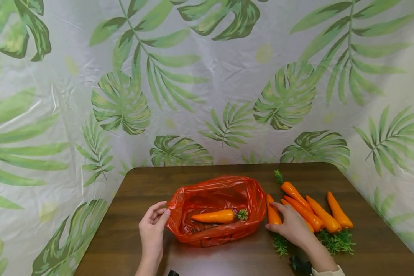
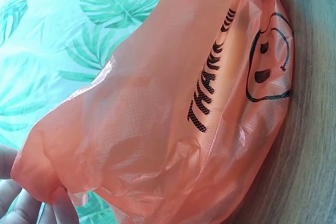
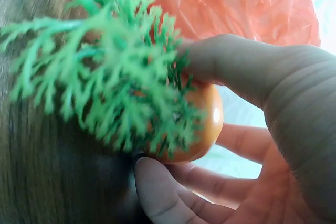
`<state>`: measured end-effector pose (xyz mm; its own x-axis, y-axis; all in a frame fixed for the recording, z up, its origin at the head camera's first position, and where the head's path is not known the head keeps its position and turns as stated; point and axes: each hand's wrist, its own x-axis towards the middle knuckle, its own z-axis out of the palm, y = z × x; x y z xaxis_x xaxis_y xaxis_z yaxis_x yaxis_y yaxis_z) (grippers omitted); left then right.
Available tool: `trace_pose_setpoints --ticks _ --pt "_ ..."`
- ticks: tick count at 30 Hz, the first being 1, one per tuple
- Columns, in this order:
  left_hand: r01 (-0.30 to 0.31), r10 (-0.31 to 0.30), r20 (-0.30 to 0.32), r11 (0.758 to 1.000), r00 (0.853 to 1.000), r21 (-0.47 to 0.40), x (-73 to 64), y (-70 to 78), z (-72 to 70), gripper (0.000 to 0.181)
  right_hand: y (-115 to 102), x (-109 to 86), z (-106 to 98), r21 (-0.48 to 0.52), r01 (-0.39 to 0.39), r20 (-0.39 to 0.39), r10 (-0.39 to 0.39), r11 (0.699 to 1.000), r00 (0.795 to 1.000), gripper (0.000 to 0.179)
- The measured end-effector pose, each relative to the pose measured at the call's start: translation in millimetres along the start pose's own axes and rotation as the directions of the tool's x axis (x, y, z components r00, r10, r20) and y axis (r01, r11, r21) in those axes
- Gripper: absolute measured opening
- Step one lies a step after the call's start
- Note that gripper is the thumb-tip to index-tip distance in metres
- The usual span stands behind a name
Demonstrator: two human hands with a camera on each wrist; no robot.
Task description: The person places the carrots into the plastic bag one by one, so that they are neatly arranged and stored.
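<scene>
A red plastic bag (image 1: pixel 215 239) lies with its mouth spread wide on the table, and one orange carrot (image 1: pixel 214 217) with a green top rests inside it. My left hand (image 1: pixel 153 230) pinches the bag's left rim between thumb and fingers. In the left wrist view, the bag (image 2: pixel 152 108) shows black lettering and a printed face. Just right of the bag, my right hand (image 1: pixel 293 226) grips another carrot (image 1: pixel 272 211), whose leaves point toward me. The right wrist view has thumb and fingers around that carrot's thick end (image 3: pixel 210 121), below its leafy green top (image 3: pixel 115 72).
Several more carrots (image 1: pixel 339 212) lie in a loose group on the right of the brown wooden table (image 1: pixel 138 184), partly behind the right hand. A leaf-patterned sheet (image 1: pixel 227 84) hangs behind the table. A black object (image 1: pixel 173 273) shows at the bottom edge.
</scene>
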<state>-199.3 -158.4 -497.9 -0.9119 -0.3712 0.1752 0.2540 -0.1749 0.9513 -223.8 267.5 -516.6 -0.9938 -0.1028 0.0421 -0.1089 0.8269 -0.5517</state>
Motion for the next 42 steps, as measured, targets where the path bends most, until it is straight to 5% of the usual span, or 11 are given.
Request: trace_pose_setpoints --ticks 18,30,42 --pt "-0.006 0.006 0.002 0.999 1.000 0.036 -2.4 -1.4 -0.5 0.034 -6.0 -4.6 -6.9 -0.005 -0.033 -0.124 0.032 0.999 0.992 0.058" --pt "-0.030 0.030 -0.005 0.999 1.000 0.038 0.4 -2.9 1.0 0.035 -3.9 -3.6 -11.7 0.034 -0.044 -0.285 0.052 0.998 0.957 0.047" --pt "-0.032 0.032 -0.005 0.999 0.999 0.017 0.0 -1.7 1.3 0.037 -4.7 -5.2 -14.5 0.067 -0.063 -0.350 0.082 0.996 0.933 0.045"
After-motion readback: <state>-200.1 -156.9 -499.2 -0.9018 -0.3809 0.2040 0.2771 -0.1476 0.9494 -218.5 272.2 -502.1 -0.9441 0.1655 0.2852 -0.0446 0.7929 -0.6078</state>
